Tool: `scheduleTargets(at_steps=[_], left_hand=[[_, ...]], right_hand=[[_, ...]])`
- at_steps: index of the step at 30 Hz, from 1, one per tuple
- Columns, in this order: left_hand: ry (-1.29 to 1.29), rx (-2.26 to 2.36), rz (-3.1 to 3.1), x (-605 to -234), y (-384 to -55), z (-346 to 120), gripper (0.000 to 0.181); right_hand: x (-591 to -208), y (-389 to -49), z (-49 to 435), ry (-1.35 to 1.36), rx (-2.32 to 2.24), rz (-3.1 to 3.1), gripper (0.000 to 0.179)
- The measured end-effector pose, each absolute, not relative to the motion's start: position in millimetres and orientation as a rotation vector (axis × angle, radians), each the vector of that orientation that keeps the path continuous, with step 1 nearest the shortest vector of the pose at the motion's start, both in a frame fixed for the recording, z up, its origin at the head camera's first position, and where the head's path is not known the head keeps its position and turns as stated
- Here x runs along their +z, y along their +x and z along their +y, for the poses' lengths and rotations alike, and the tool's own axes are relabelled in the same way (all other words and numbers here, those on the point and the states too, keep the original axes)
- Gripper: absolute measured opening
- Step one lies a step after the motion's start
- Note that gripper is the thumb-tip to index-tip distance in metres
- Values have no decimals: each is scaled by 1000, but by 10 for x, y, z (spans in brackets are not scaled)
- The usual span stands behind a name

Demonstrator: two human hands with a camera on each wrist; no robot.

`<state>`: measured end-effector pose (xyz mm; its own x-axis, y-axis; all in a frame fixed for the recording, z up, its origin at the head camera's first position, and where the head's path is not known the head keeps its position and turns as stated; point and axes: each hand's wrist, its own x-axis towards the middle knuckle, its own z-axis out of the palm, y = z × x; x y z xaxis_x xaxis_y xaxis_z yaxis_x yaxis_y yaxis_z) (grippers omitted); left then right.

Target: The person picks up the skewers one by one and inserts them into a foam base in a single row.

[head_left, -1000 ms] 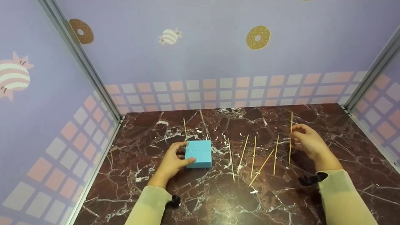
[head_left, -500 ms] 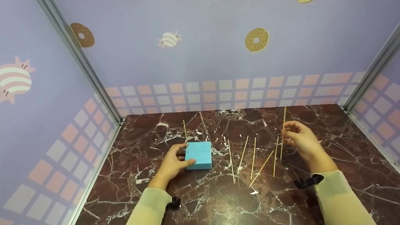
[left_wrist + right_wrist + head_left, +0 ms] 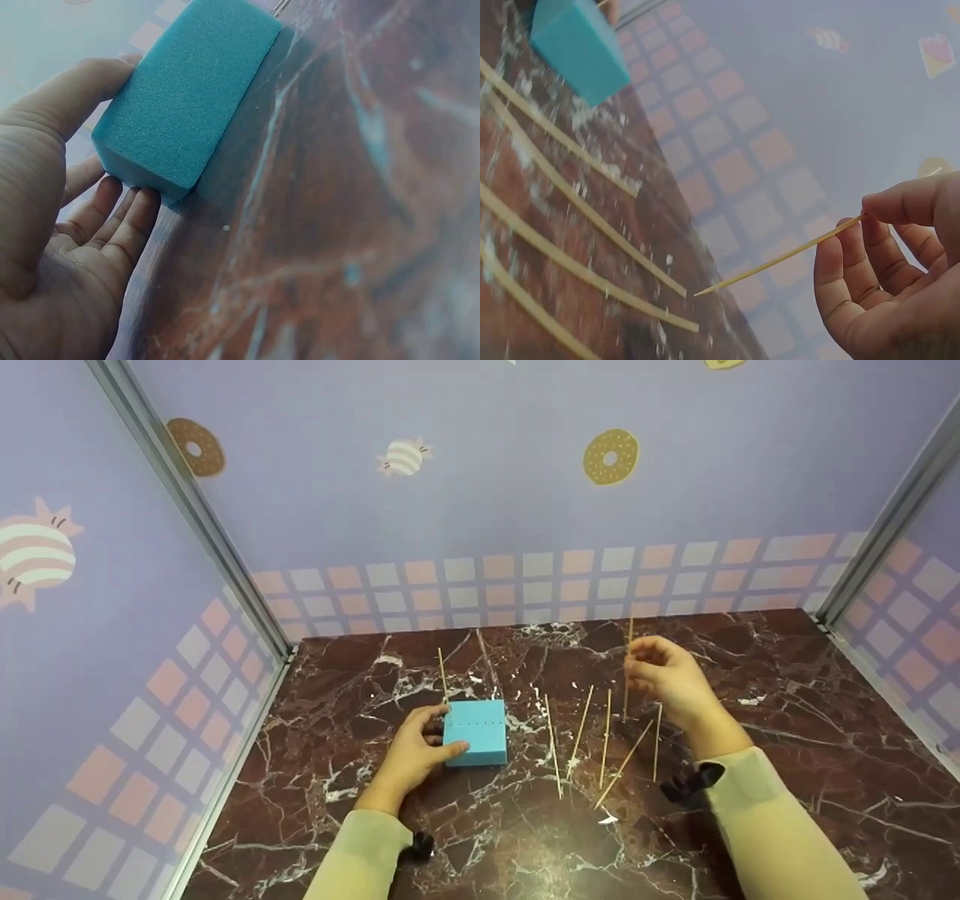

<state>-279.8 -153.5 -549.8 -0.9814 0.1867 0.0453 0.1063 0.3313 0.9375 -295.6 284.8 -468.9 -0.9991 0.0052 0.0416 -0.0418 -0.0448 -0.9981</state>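
Observation:
A blue foam block [image 3: 476, 735] with a row of small holes across its top sits on the dark marbled table. My left hand [image 3: 409, 754] grips its left side, thumb over the near top edge and fingers at the side; the left wrist view shows fingertips against the block's end [image 3: 142, 176]. One thin wooden skewer [image 3: 442, 675] sticks up at the block's far left corner. To the right, my right hand [image 3: 675, 686] pinches another skewer [image 3: 780, 260] between thumb and fingers, holding it above the table with its pointed end downward.
Several loose skewers [image 3: 605, 742] lie on the table [image 3: 300, 780] between the block and my right hand. White foam crumbs [image 3: 607, 819] are scattered around them. Patterned walls [image 3: 502, 495] stand behind and at both sides.
My right hand has moved left with the skewer, from right of the loose skewers to beyond their far ends. The left hand and the block have stayed in place.

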Motion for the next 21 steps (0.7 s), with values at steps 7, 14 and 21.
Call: scheduleTargets(at_steps=[7,14,21], left_hand=[[273,1742,2521,-5516,-2821,-1526,78],[299,1743,2513,-5515,-2829,-1508,77],[302,1750,2500,-5509,-2805,-1540,78]], right_hand=[[-4574,-3004,2600,100,2285,-2055,26],[-4542,-3051,2356,135,2339,-1981,28],[-4447,-3075,2079,190,2332,-1992,29]])
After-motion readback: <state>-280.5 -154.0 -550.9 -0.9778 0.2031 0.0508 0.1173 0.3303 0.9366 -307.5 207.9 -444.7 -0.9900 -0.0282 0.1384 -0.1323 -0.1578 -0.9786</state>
